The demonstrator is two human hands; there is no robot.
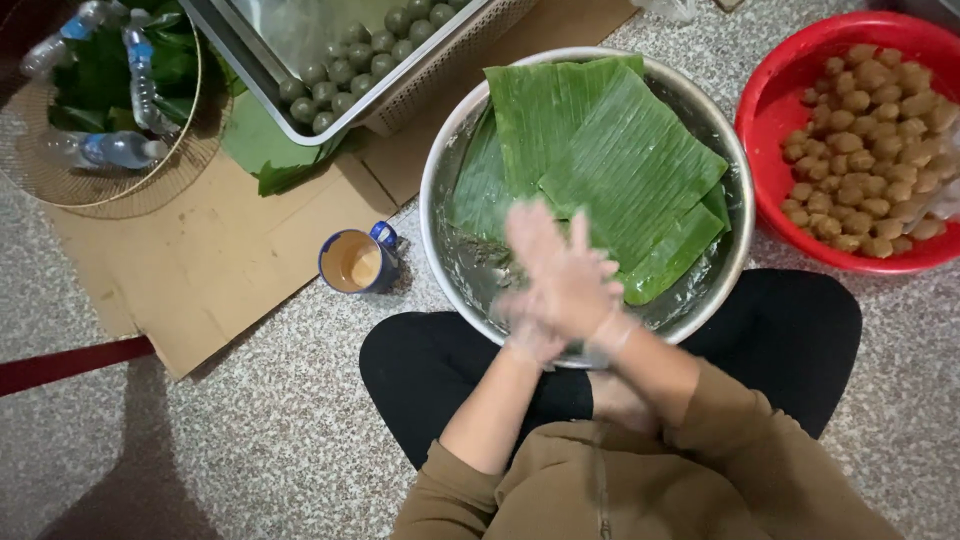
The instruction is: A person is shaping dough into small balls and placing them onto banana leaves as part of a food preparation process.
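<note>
From the head view, the person sits cross-legged on the speckled floor [250,440] with a big metal basin [436,190] pulled against the knees. Both hands meet over the basin's near rim in thin clear gloves. The right hand [565,265] lies on top, fingers stretched flat and pointing away from the body. The left hand [530,325] is pressed beneath it, palm to palm. Whether anything sits between the palms I cannot tell; they blur.

Inside the basin, just beyond the fingertips, lie stacked banana leaves [610,160], glossy green and ribbed, long axis slanting up to the right. The right hand is nearer them.

Right of the basin stands a red bowl [770,110] of brown balls [870,150]. Beyond the basin to its left, a white crate [440,75] holds green balls [350,70]. Just left of the basin is a blue cup [357,262] on cardboard [220,270].
</note>
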